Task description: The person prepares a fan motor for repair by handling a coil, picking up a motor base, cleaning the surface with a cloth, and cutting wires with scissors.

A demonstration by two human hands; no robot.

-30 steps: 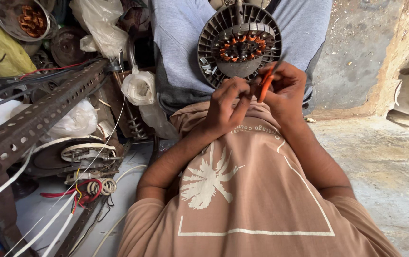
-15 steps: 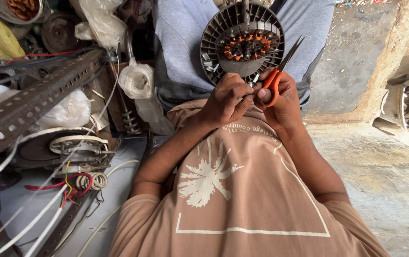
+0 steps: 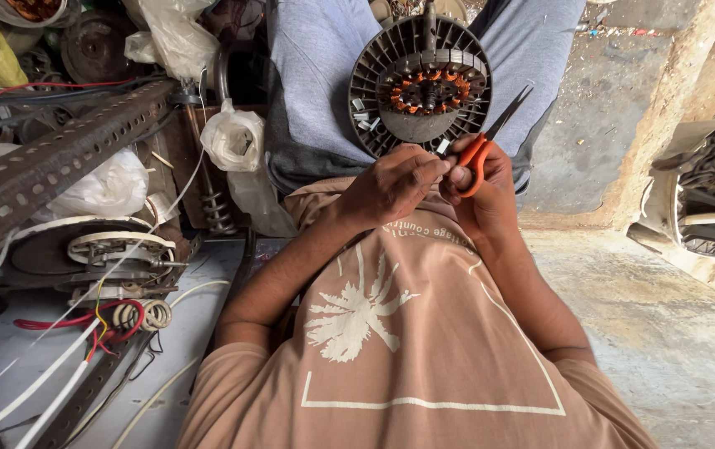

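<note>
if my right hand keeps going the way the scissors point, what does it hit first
Probably the gray trouser leg behind the round motor housing. The right hand holds the orange-handled scissors with blades aimed up and right, just past the housing's rim; depth is unclear.

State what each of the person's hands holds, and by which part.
The right hand holds orange-handled scissors by the handle loops, blades pointing up. The left hand pinches something small at its fingertips; what it is cannot be told.

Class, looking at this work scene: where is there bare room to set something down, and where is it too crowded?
Free: the concrete floor beside the right hand, up to the wall. Crowded: the left hand side, with the slotted metal bar, plastic bags, wires and motor parts.
</note>
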